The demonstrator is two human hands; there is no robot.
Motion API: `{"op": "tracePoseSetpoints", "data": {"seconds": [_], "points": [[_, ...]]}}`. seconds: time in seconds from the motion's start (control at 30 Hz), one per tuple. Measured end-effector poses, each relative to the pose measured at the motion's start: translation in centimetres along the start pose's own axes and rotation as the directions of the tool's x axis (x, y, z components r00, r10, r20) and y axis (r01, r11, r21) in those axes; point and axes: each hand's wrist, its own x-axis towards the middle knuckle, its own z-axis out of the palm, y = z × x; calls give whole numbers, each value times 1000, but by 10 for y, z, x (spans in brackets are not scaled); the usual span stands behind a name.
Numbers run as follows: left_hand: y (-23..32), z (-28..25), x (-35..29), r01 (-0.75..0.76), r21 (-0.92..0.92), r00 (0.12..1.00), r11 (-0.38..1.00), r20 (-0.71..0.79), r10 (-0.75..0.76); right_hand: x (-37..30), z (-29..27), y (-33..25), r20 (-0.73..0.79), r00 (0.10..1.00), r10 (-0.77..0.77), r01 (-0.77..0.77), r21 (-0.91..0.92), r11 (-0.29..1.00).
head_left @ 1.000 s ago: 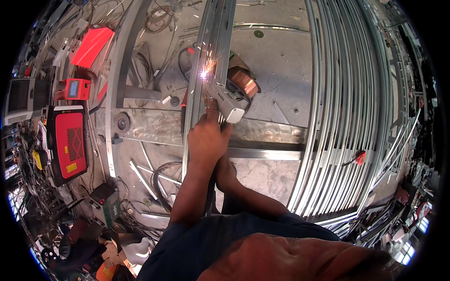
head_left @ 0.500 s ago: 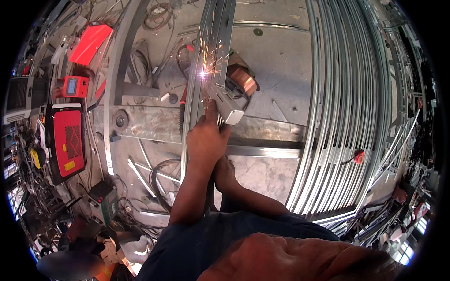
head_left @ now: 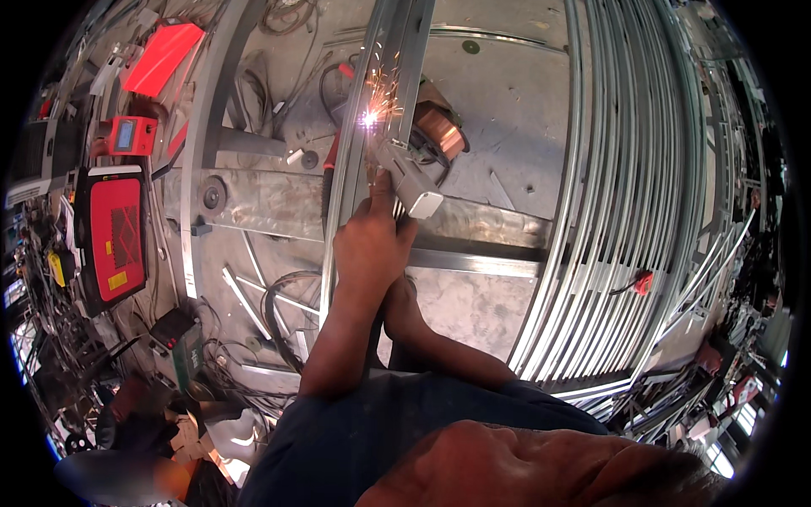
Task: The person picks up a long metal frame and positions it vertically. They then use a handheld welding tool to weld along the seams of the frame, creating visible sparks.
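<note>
My left hand [head_left: 370,245] is stretched out along a long upright metal channel [head_left: 404,51] and is closed on a grey hand-held welding gun [head_left: 411,179]. The gun's tip touches the channel, where a bright spot [head_left: 369,119] throws off orange sparks. My right hand [head_left: 404,302] sits just under my left wrist, against the channel. Its fingers are mostly hidden by my left forearm, so its grip cannot be made out. A copper wire spool [head_left: 445,138] lies just behind the gun.
A thick bundle of long metal bars [head_left: 608,211] with a small red clamp [head_left: 644,281] fills the right side. On the left stand a red welding machine [head_left: 114,235], a small red box [head_left: 132,135] and tangled cables [head_left: 279,296]. A steel cross plate [head_left: 270,198] lies below.
The sparks have shifted slightly at the same spot on the channel. My hands have barely moved. A blurred figure at the lower left has shifted.
</note>
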Motion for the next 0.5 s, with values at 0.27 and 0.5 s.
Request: {"op": "tracePoseSetpoints", "data": {"seconds": [0.27,0.5], "points": [[-1,2,-2,-11,-6,1000,1000,-21,11,-1,2,6,-2,1000,-19,19,68,998],[0,0,-5,20,-16,1000,1000,18,-20,-5,2,6,8,1000,9,-10,118,993]]}}
